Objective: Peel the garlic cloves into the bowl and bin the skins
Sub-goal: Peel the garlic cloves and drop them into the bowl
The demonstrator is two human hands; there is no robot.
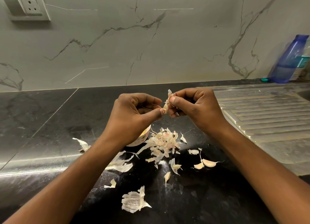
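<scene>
Garlic clove [165, 108], likely slippery, is pinched at its base by the left hand [132, 116]; right hand [194, 106] pinches its flimsy skin [169, 93].

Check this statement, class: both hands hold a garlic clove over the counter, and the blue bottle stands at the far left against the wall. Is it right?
No. The head view shows the blue bottle at the far right, not left. The rest holds: left hand and right hand pinch the garlic clove over the counter.

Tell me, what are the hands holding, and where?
A garlic clove: the left hand pinches its lower end, the right hand pinches its loose skin.
</scene>
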